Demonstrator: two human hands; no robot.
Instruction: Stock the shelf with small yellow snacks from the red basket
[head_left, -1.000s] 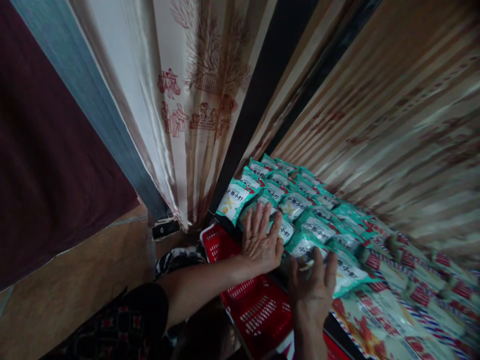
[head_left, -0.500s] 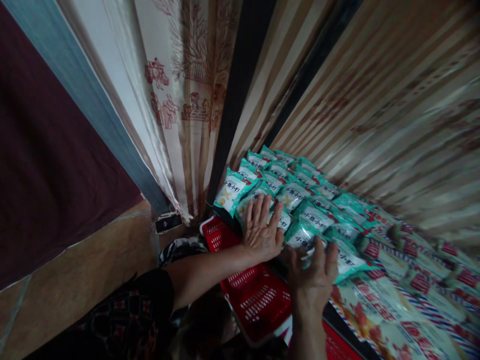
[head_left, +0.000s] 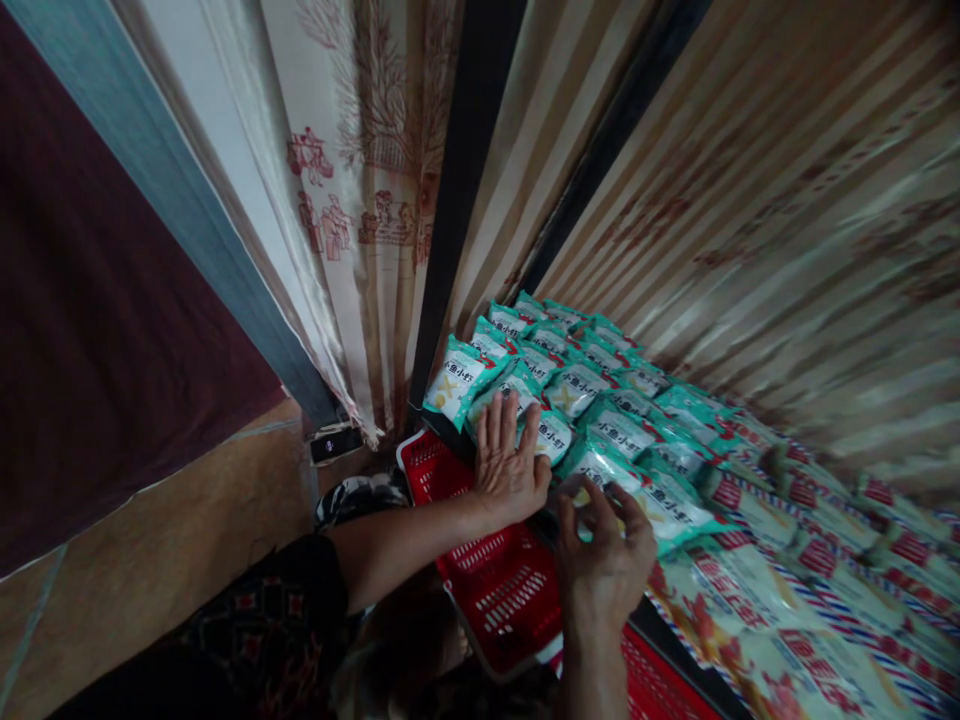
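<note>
Rows of teal and white snack bags (head_left: 580,388) lie close together on a low surface. My left hand (head_left: 510,462) rests flat with fingers stretched over the front bags, touching one snack bag (head_left: 553,436). To its right, my right hand (head_left: 606,540) is at the front edge of another snack bag (head_left: 592,466), its fingers bent and apart. The fingertips touch or hover just over that bag; which one I cannot tell. Neither hand is closed round a bag. A red plastic basket (head_left: 517,590) with slotted walls stands below my forearms.
Larger white bags with red print and striped edges (head_left: 780,590) fill the right side. Patterned curtains (head_left: 390,200) hang behind, with dark posts (head_left: 472,160) between them. A small black-and-white box (head_left: 335,446) sits on the tiled floor (head_left: 187,530). Dark red cloth (head_left: 112,280) hangs at left.
My right hand has moved slightly left and its fingers have bent more over the front bag. My left hand stays flat on the bags. The view has shifted a little.
</note>
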